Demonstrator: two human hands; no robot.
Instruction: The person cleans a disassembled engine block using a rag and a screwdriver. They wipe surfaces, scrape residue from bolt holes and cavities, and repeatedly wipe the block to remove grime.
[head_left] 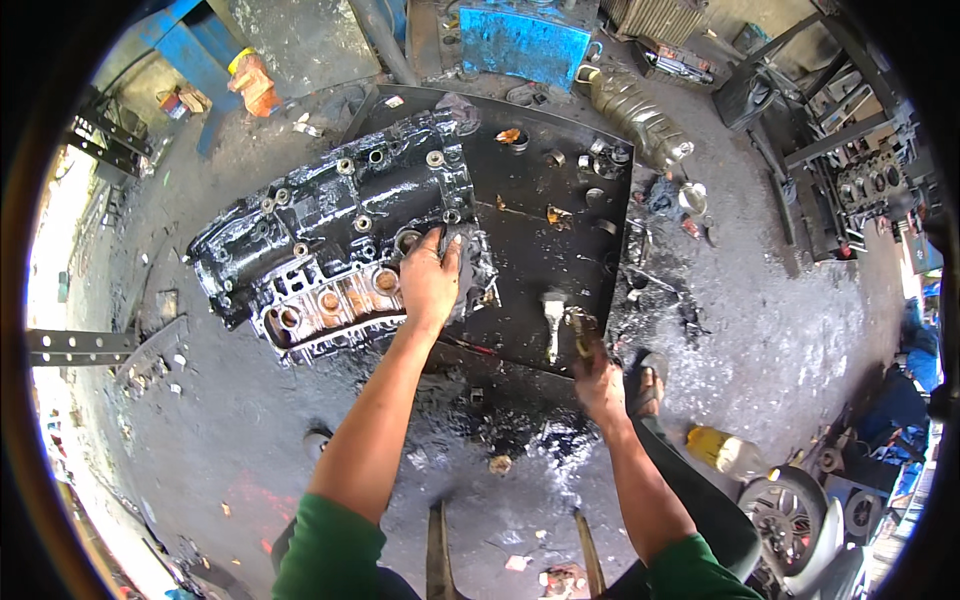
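Apparently wiping, the left hand [430, 285] is curling its fingers [429, 243] around a dark cloth rag [464, 264] on the long black-and-silver metal engine casting [328, 216] lying at the black metal tray [628, 205]'s left edge, the next move calling for even pressure, while the right hand [599, 383], its hold too blurred to tell, is hovering by the near-right corner.

Sleeves, pair: left [330, 545] and right [695, 570], plain green, ending near the elbow. Forearms, pair: bare. Left hand [430, 285]: bare. Right hand [600, 385]: bare, fingers darkened with grime, partly blurred. Trousers [700, 490]: dark. Footwear [637, 390], one visible: dark, open-topped, foot partly exposed.
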